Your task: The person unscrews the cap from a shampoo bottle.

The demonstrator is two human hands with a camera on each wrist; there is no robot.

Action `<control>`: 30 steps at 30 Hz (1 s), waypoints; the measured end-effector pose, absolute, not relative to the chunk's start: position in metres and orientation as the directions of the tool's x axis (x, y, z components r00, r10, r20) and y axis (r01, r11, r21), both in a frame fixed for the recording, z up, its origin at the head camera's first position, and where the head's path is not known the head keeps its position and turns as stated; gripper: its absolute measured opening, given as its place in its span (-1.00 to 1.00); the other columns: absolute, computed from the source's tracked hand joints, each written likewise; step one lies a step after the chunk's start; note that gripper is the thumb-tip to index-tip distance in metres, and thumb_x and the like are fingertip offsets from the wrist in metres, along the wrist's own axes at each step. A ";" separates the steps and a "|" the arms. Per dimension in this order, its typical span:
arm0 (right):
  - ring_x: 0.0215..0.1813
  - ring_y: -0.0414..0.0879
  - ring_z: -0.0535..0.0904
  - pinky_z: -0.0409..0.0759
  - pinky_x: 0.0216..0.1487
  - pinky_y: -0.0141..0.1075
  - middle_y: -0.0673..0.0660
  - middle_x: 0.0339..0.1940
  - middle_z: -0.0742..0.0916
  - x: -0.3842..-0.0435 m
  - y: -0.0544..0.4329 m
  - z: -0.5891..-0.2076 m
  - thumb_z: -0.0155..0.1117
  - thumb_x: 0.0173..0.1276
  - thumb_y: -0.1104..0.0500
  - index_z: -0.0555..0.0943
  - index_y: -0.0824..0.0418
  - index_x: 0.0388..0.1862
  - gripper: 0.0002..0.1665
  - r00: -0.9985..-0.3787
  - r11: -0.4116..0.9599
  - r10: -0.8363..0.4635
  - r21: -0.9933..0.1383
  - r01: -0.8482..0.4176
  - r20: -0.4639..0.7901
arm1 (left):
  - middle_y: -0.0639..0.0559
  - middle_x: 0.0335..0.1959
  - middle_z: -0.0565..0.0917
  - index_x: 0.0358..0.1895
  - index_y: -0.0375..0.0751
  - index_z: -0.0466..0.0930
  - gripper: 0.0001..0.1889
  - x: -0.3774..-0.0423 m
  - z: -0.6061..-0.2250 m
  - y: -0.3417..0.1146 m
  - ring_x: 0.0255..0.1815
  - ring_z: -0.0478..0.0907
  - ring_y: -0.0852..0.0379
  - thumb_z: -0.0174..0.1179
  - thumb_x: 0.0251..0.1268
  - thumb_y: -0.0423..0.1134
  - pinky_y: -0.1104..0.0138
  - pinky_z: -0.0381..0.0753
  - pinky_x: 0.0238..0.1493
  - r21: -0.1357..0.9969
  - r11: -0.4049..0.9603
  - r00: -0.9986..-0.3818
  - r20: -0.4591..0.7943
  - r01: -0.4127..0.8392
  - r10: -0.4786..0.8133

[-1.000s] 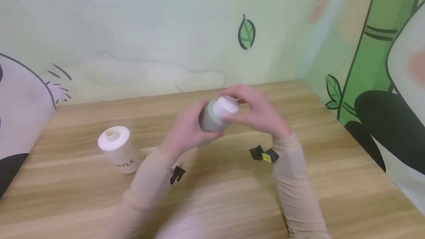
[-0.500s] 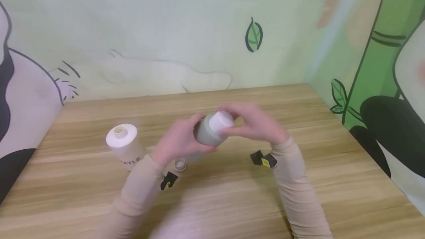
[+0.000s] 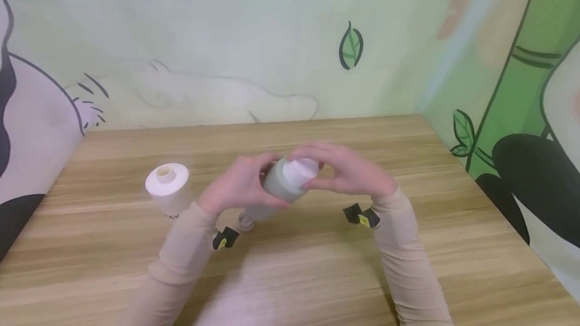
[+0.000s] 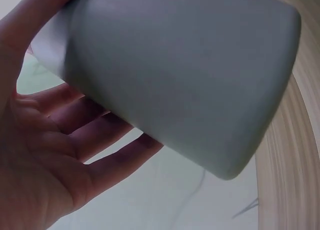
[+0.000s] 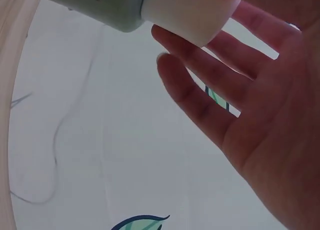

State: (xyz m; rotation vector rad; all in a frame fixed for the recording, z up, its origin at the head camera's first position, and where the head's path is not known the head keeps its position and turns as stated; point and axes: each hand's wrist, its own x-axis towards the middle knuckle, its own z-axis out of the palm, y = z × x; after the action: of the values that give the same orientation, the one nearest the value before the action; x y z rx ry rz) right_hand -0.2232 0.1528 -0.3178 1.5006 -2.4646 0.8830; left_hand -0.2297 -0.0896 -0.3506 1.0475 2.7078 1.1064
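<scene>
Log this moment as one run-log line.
left hand: grips grey-green bottle | right hand: on white cap | white bottle: uncapped, on table

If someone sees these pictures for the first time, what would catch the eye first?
Probably the grey-green bottle held tilted above the middle of the wooden table: the left hand holds its body and the right hand is at its white cap. A white bottle with no cap stands to the left.

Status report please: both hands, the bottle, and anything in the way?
Left hand grips grey-green bottle body, tilted above table. Right hand on its white cap. White bottle uncapped, left; small cap below. Nothing blocking.
</scene>
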 end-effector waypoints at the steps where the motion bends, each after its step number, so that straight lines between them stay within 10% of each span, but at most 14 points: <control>1: 0.16 -0.09 0.58 0.59 0.15 -0.24 0.10 0.18 0.66 -0.223 0.152 -0.318 0.43 0.17 0.19 0.50 0.21 0.24 -0.38 -0.506 0.343 -0.771 -0.417 -0.842 0.387 | -0.02 0.02 0.69 0.20 -0.13 0.47 -0.18 -0.229 -0.350 -0.090 -0.03 0.64 0.08 0.59 -0.29 -0.07 0.16 0.63 0.04 0.635 0.521 -0.776 0.208 0.570 0.595; 11: -0.10 -0.18 0.61 0.62 -0.15 -0.29 0.00 -0.06 0.72 -0.216 0.143 -0.315 0.40 0.24 0.09 0.53 0.17 0.21 -0.44 -0.688 0.524 -0.592 -0.449 -0.724 0.419 | -0.07 0.01 0.69 0.24 -0.17 0.44 -0.15 -0.225 -0.340 -0.096 -0.06 0.64 0.03 0.58 -0.28 -0.06 0.14 0.63 -0.01 0.607 0.586 -0.820 0.213 0.537 0.531; 19: -0.14 -0.17 0.62 0.67 -0.17 -0.24 0.06 -0.04 0.73 -0.215 0.141 -0.316 0.40 0.22 0.19 0.57 0.23 0.14 -0.50 -0.644 0.465 -0.621 -0.452 -0.761 0.446 | -0.07 0.00 0.69 0.22 -0.16 0.45 -0.16 -0.225 -0.338 -0.099 -0.06 0.64 0.02 0.58 -0.28 -0.05 0.12 0.62 -0.01 0.569 0.605 -0.812 0.224 0.558 0.539; 30: 0.29 -0.02 0.51 0.50 0.32 -0.13 0.13 0.25 0.61 -0.213 0.150 -0.312 0.37 0.23 0.22 0.52 0.16 0.26 -0.42 -0.539 0.401 -0.741 -0.380 -0.834 0.401 | -0.10 0.02 0.69 0.24 -0.18 0.43 -0.14 -0.225 -0.338 -0.102 -0.04 0.65 0.00 0.58 -0.28 -0.03 0.11 0.64 0.01 0.528 0.608 -0.786 0.218 0.593 0.578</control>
State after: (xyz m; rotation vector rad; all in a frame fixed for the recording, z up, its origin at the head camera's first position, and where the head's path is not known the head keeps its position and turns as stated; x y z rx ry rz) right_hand -0.2134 0.1499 -0.3119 1.4104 -2.4843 0.8235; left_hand -0.2247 -0.1016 -0.3381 1.0347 2.8388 0.9471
